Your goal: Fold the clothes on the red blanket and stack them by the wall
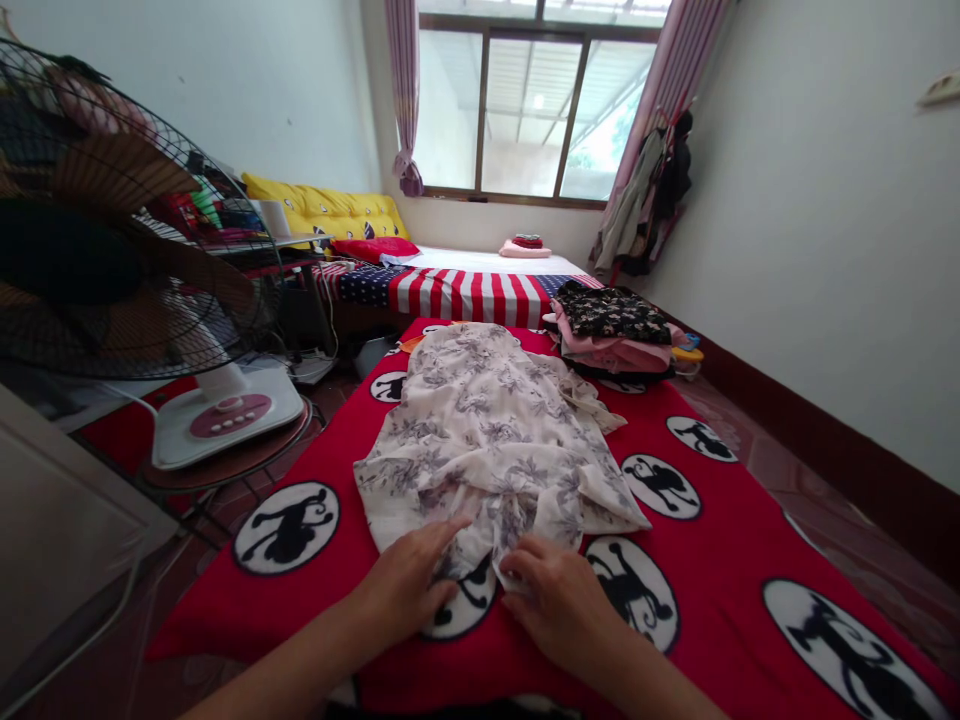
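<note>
on my feed my left hand (401,585) is pressing spread flat at the near end of the floral garment (480,420), my right hand (559,615) is pinching its hem, and the garment's long axis is running straight ahead up the red monkey-print blanket (739,540).

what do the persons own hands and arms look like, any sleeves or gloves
Both are bare. The left hand and right hand wear no gloves, and no ring or watch shows. The left forearm and right forearm show no sleeve or cuff in view, and no markings are visible.
</note>
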